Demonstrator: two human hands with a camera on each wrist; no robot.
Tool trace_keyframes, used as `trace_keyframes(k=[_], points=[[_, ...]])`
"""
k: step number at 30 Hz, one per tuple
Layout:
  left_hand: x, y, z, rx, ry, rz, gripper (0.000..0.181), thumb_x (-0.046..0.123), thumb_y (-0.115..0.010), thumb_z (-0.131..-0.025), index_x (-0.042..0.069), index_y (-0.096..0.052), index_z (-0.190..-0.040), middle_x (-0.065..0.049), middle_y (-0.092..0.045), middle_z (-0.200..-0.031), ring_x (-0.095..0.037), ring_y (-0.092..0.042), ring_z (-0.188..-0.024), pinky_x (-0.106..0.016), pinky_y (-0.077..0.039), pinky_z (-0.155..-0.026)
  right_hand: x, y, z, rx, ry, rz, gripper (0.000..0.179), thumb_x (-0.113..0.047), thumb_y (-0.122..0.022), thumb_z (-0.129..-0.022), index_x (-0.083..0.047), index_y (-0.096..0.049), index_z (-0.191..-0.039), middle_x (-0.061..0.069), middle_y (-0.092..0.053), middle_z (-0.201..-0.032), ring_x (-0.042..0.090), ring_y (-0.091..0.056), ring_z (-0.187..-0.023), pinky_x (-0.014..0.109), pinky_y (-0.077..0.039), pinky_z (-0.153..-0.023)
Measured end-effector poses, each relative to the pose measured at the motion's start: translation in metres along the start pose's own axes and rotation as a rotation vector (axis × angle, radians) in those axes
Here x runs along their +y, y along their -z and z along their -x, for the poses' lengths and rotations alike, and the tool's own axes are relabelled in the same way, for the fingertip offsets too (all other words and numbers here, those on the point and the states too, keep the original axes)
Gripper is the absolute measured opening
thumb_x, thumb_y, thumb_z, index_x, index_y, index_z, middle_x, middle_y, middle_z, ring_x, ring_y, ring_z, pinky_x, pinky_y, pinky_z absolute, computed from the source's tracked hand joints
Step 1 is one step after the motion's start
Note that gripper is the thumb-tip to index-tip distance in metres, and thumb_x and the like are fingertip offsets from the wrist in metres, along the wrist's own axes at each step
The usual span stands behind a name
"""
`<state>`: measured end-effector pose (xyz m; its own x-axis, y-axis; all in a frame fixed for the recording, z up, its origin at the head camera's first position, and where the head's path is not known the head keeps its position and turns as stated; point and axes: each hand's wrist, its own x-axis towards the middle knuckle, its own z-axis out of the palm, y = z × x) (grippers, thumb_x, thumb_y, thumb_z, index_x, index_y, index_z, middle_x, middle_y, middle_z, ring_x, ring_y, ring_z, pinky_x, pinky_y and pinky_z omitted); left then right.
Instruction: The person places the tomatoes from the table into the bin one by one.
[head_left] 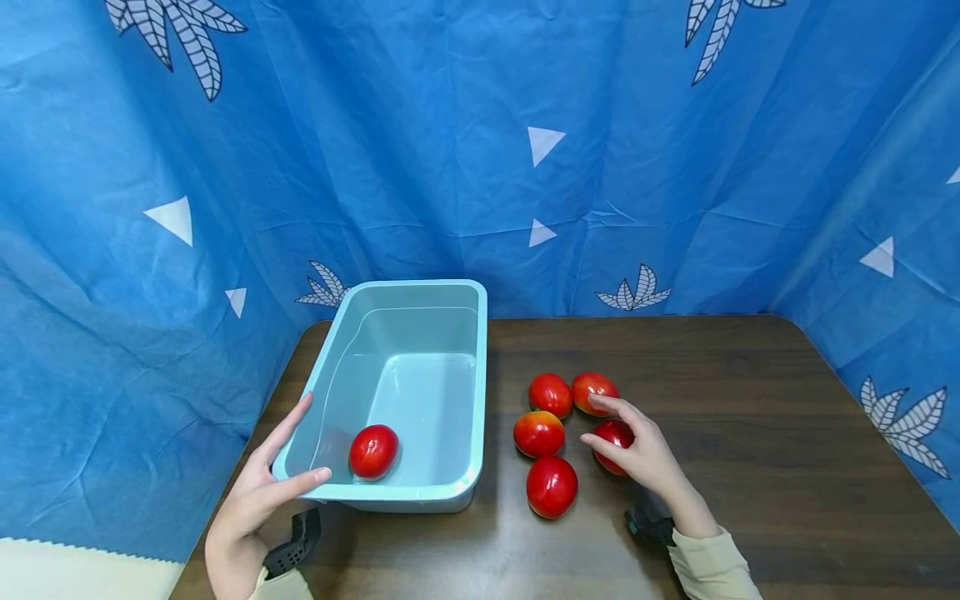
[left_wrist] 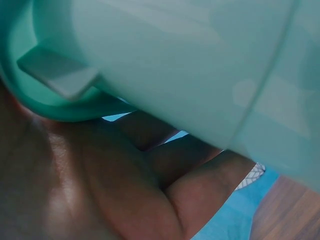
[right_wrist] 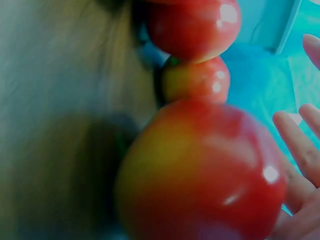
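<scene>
A light teal plastic bin [head_left: 481, 400] stands on the left of the table with one glossy red tomato-like fruit [head_left: 373, 452] inside. My left hand [head_left: 251, 496] holds its near left corner, the thumb on the near rim and the index finger along the left rim. Beneath the rim, more fingers [left_wrist: 200, 185] lie against the outer wall. My right hand [head_left: 648, 450] is over a red fruit [head_left: 613, 442], its thumb and fingers spread around it. In the right wrist view this fruit [right_wrist: 205, 175] looks red and yellow, with fingers [right_wrist: 295, 145] beside it, apart from it.
Several more red fruits, among them one at the front [head_left: 552, 487], one orange-red [head_left: 538, 434] and one at the back [head_left: 592, 392], lie between the bin and my right hand. The brown wooden table [head_left: 787, 467] meets a blue patterned cloth [head_left: 525, 192] at the back and sides.
</scene>
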<state>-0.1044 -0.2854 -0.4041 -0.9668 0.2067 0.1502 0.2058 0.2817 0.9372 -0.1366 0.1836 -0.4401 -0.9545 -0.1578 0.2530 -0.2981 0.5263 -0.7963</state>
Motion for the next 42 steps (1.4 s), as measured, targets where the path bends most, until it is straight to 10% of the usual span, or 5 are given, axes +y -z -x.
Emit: trace_keyframes(k=[12,24,42], points=[[-0.001,0.000,-0.001,0.004,-0.019,-0.015,0.086,-0.006,-0.063,-0.079,0.015,-0.021,-0.151,-0.012,-0.018,-0.153,-0.012,-0.025,-0.128,-0.017,-0.039,-0.088,0.069,-0.011,0.001,0.001,-0.013,0.034,0.057,-0.025,-0.078,-0.077,-0.014,-0.054,-0.128,0.004,-0.058,-0.123,0.023,-0.052,-0.110,0.041,-0.050,-0.082],[-0.001,0.001,-0.001,0.004,-0.026,-0.019,0.086,-0.007,-0.063,-0.079,0.015,-0.022,-0.151,-0.011,-0.018,-0.153,-0.012,-0.024,-0.128,-0.017,-0.039,-0.088,0.079,-0.012,0.004,-0.085,-0.153,-0.045,0.057,-0.031,-0.077,-0.078,-0.014,-0.054,-0.128,0.011,-0.053,-0.129,0.032,-0.049,-0.109,0.040,-0.050,-0.077],[-0.002,0.000,-0.001,0.006,-0.027,-0.017,0.086,-0.006,-0.063,-0.079,0.016,-0.022,-0.151,-0.011,-0.018,-0.153,-0.012,-0.025,-0.128,-0.017,-0.039,-0.088,0.066,-0.009,-0.003,-0.108,-0.086,-0.036,0.054,-0.028,-0.077,-0.078,-0.012,-0.056,-0.126,0.010,-0.054,-0.126,0.032,-0.050,-0.108,0.035,-0.052,-0.072]])
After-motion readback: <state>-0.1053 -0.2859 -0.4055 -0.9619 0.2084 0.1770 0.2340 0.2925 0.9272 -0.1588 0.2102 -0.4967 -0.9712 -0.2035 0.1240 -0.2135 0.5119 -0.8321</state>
